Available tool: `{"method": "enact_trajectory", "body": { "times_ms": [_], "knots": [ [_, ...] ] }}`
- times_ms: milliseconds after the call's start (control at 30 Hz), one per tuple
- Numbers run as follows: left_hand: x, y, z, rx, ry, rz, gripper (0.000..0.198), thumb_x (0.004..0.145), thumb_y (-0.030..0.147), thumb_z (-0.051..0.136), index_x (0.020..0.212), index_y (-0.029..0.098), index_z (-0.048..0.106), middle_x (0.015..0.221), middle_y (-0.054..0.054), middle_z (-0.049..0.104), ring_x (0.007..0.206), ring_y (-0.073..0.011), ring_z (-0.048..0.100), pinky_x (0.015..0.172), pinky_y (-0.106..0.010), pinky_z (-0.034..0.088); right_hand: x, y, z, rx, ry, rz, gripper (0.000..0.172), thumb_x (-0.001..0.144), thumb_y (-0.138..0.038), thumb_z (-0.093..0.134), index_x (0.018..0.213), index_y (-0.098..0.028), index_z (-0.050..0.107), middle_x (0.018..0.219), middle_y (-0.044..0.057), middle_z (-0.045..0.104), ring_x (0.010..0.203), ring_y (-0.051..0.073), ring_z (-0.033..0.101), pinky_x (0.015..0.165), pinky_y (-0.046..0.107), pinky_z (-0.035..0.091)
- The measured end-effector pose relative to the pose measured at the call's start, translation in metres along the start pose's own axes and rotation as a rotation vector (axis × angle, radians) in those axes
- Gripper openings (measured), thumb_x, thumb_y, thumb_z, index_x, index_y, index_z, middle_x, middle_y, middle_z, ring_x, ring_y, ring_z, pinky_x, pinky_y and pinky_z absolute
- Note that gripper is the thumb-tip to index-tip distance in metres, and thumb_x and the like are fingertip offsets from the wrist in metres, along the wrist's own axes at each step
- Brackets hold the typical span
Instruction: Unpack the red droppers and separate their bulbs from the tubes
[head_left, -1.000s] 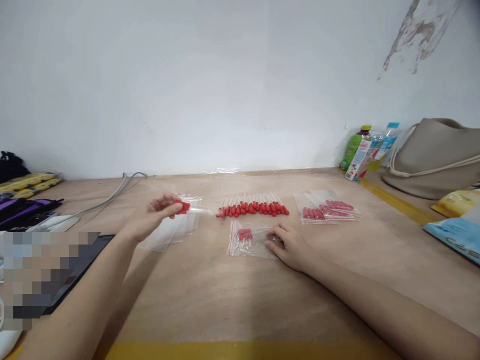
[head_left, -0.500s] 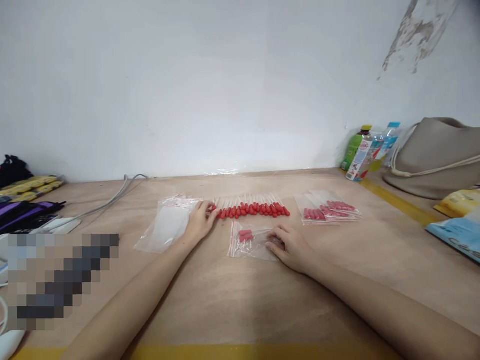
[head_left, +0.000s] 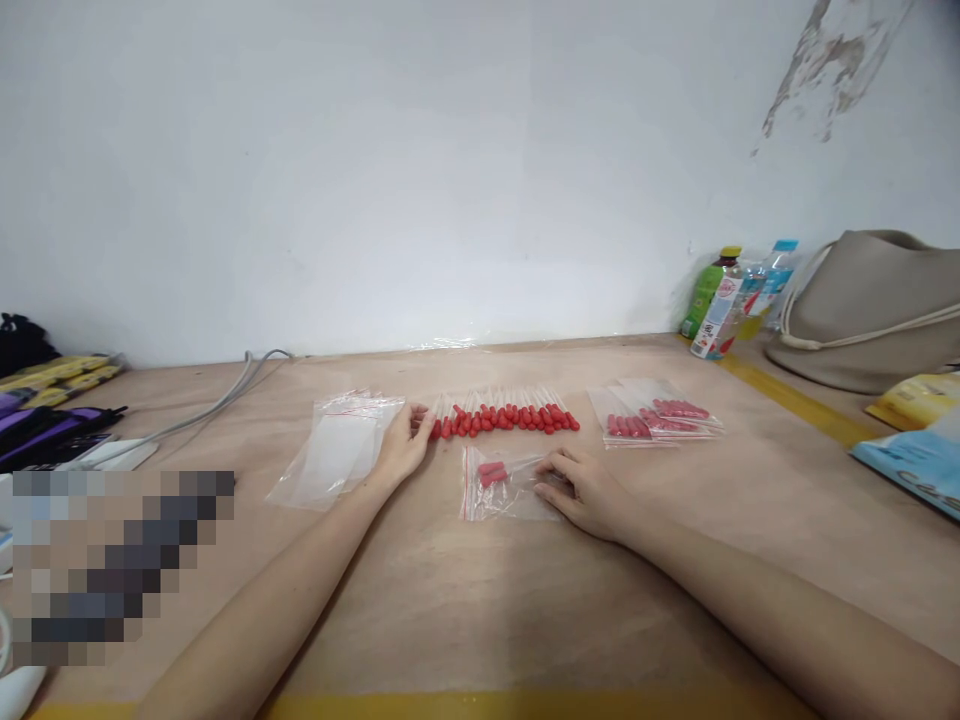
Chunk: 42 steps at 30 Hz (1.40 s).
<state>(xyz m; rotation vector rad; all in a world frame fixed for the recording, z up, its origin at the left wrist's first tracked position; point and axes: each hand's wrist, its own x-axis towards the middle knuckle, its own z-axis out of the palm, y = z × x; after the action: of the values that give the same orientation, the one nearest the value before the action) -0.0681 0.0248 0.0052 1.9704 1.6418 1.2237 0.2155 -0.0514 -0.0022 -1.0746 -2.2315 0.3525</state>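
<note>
A row of red-tipped sticks [head_left: 506,418], which look like large swabs, lies side by side with the red ends toward me. At its left end is my left hand [head_left: 405,440], fingers curled and thumb close to the outermost red tip; what sits between them is hidden. A clear zip-lock bag [head_left: 517,495] lies flat in front of the row, its red-lined seal on the left, with red tips [head_left: 493,474] inside. My right hand [head_left: 589,493] grips the bag's right end with bent fingers and thumb.
Empty zip-lock bags [head_left: 330,450] lie left of the row. Filled bags [head_left: 649,418] overlap on the right. Bottles [head_left: 720,305] and a grey drawstring bag [head_left: 870,310] stand at the back right. A grey cable [head_left: 232,385] and purple-black items [head_left: 56,430] are at the left.
My left hand has shifted slightly left at the end of the row, and its fingers lie less over the red tips. The right hand stays on the bag.
</note>
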Motion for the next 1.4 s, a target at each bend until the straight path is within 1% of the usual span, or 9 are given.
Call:
{"method": "enact_trajectory", "body": {
  "times_ms": [133,233,367,467,667,800,1000,1133,1400],
  "knots": [
    [-0.005,0.010,-0.003,0.047,0.088,0.032,0.026,0.081,0.037,0.043,0.093,0.016,0.052,0.095,-0.008,0.056,0.091,-0.0201,0.052,0.079,-0.034,0.041,0.000,0.001,0.001,0.000,0.005,-0.005,0.010,0.080,-0.023,0.050,0.087,-0.018,0.055,0.084,0.005,0.054,0.072,0.014,0.051,0.066,0.028,0.042],
    [-0.026,0.031,-0.006,0.115,0.143,0.207,0.018,0.082,0.032,0.044,0.088,0.018,0.054,0.093,-0.006,0.055,0.094,-0.0200,0.049,0.084,-0.034,0.039,0.000,0.001,0.001,-0.007,0.003,-0.004,0.010,0.080,-0.023,0.049,0.087,-0.018,0.054,0.084,0.004,0.054,0.071,0.014,0.051,0.065,0.028,0.041],
    [-0.062,0.053,-0.004,0.057,-0.136,0.368,0.013,0.080,0.026,0.048,0.082,0.019,0.059,0.084,-0.004,0.055,0.080,-0.0155,0.053,0.074,-0.028,0.042,0.000,0.001,0.001,-0.005,-0.001,-0.020,0.011,0.080,-0.023,0.048,0.088,-0.018,0.054,0.083,0.004,0.053,0.071,0.014,0.050,0.066,0.028,0.041],
    [-0.074,0.054,0.003,-0.012,-0.244,0.265,0.016,0.079,0.028,0.051,0.083,0.019,0.064,0.082,-0.004,0.057,0.073,-0.0145,0.054,0.064,-0.026,0.043,0.000,0.001,0.001,0.005,-0.012,-0.022,0.011,0.080,-0.023,0.048,0.088,-0.018,0.055,0.082,0.004,0.052,0.071,0.014,0.050,0.066,0.028,0.042],
    [-0.065,0.039,0.012,-0.141,-0.315,0.039,0.018,0.075,0.028,0.054,0.087,0.018,0.064,0.074,-0.003,0.060,0.064,-0.0136,0.053,0.059,-0.026,0.041,0.000,0.003,0.002,0.013,0.031,-0.016,0.026,0.078,-0.022,0.051,0.104,-0.018,0.051,0.104,0.010,0.051,0.084,0.017,0.052,0.073,0.032,0.045],
    [-0.064,0.043,0.011,-0.149,-0.326,-0.002,0.023,0.071,0.039,0.059,0.077,0.016,0.060,0.065,0.000,0.058,0.056,-0.0109,0.047,0.053,-0.024,0.038,0.000,0.005,0.003,0.013,0.008,-0.027,0.032,0.079,-0.022,0.050,0.110,-0.018,0.051,0.111,0.011,0.050,0.094,0.020,0.052,0.080,0.036,0.044],
    [-0.066,0.051,0.008,-0.163,-0.390,0.029,0.028,0.081,0.042,0.047,0.083,0.017,0.060,0.074,-0.002,0.061,0.066,-0.0136,0.052,0.060,-0.026,0.038,0.001,0.002,0.000,0.026,-0.021,-0.026,0.031,0.079,-0.022,0.050,0.110,-0.018,0.054,0.110,0.011,0.052,0.093,0.019,0.054,0.080,0.035,0.045],
    [-0.069,0.057,0.008,-0.350,-0.312,-0.113,0.034,0.068,0.038,0.064,0.090,0.018,0.049,0.088,-0.005,0.061,0.070,-0.0125,0.054,0.062,-0.026,0.040,0.001,0.003,0.001,0.027,-0.015,-0.015,0.031,0.079,-0.023,0.050,0.110,-0.017,0.055,0.110,0.011,0.053,0.090,0.018,0.055,0.079,0.034,0.046],
    [-0.070,0.071,0.002,-0.457,-0.479,-0.436,0.054,0.055,0.032,0.075,0.094,0.018,0.040,0.055,0.007,0.053,0.051,-0.0101,0.052,0.051,-0.023,0.036,0.000,0.007,0.006,-0.014,0.025,-0.056,0.031,0.080,-0.024,0.050,0.109,-0.020,0.057,0.111,0.011,0.054,0.098,0.021,0.054,0.086,0.037,0.044]
  ]
}}
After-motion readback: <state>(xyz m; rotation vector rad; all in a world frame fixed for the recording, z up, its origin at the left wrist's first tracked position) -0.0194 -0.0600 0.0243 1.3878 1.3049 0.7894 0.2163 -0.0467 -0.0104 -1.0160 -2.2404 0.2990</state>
